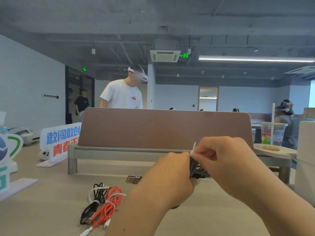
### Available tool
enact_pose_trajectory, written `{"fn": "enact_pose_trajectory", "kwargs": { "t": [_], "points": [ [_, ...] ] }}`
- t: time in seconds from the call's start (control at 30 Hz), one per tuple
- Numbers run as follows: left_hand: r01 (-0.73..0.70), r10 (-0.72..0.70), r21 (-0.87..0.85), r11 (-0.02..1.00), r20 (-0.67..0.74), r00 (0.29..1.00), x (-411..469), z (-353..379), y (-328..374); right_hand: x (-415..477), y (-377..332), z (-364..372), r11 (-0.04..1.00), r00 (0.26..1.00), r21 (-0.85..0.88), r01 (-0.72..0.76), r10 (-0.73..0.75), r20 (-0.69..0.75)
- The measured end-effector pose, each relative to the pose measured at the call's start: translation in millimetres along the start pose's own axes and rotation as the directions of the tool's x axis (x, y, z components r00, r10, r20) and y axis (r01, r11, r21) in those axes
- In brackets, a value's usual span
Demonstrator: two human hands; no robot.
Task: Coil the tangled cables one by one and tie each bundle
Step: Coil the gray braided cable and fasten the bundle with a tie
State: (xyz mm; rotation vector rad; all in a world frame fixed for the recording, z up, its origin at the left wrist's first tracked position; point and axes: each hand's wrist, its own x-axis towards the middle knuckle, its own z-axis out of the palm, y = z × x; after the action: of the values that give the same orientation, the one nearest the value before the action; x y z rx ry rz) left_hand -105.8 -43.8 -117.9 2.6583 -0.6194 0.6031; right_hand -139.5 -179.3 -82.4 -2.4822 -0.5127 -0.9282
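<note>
— Well, where's the cable now?
— Up off the worktop [51, 210], in both hands. The left hand [170, 178] has its fingers clenched round the dark bundle [194, 167], and the right hand [226, 160] pinches the white tie [193, 149] at its top.
— Will it behave?
— I'd guess it's light and floppy. It looks braided, so it's hardly slippery, but the loops could spring loose. It's best gripped mid-bundle, where the strands bunch.
— The others?
— A black bundle [95, 203] and a red bundle [110, 205] lie close together, each tied.
— Any containers?
— A clear cup [272, 133] with a straw, far right. I can't tell what's inside.
</note>
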Motion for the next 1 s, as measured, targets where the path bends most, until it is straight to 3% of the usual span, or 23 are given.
{"fn": "enact_pose_trajectory", "kwargs": {
  "t": [0.17,0.43,0.63,0.77,0.87,0.93,1.0],
  "points": [
    [0.031,-0.029,-0.037,0.999,0.052,0.998,-3,-3,6,-1,4,0,0.997,0.999,0.06,0.044,-0.045,0.018],
    [0.2,-0.104,-0.409,0.89,0.246,0.964,-5,-17,0,-3,-2,0,0.991,0.996,0.122,0.054,-0.062,0.061],
    [0.136,-0.023,-0.457,0.879,0.244,0.97,-6,-20,0,-5,1,-3,0.986,0.992,0.158,0.051,-0.068,0.103],
    [0.174,-0.067,-0.524,0.834,0.217,0.974,-2,-17,-4,-3,-2,-2,0.981,0.981,0.038,0.192,-0.192,0.004],
    [0.266,-0.141,-0.566,0.78,0.255,0.957,-1,-15,-15,-6,-4,-10,0.941,0.934,-0.062,0.332,-0.338,-0.117],
    [0.278,-0.163,-0.586,0.761,0.242,0.956,0,-13,-21,-7,-8,-9,0.933,0.919,-0.078,0.352,-0.36,-0.16],
    [0.241,-0.171,-0.54,0.806,0.178,0.969,4,-10,-27,-6,-13,-5,0.944,0.925,-0.048,0.327,-0.33,-0.186]
  ]
}}
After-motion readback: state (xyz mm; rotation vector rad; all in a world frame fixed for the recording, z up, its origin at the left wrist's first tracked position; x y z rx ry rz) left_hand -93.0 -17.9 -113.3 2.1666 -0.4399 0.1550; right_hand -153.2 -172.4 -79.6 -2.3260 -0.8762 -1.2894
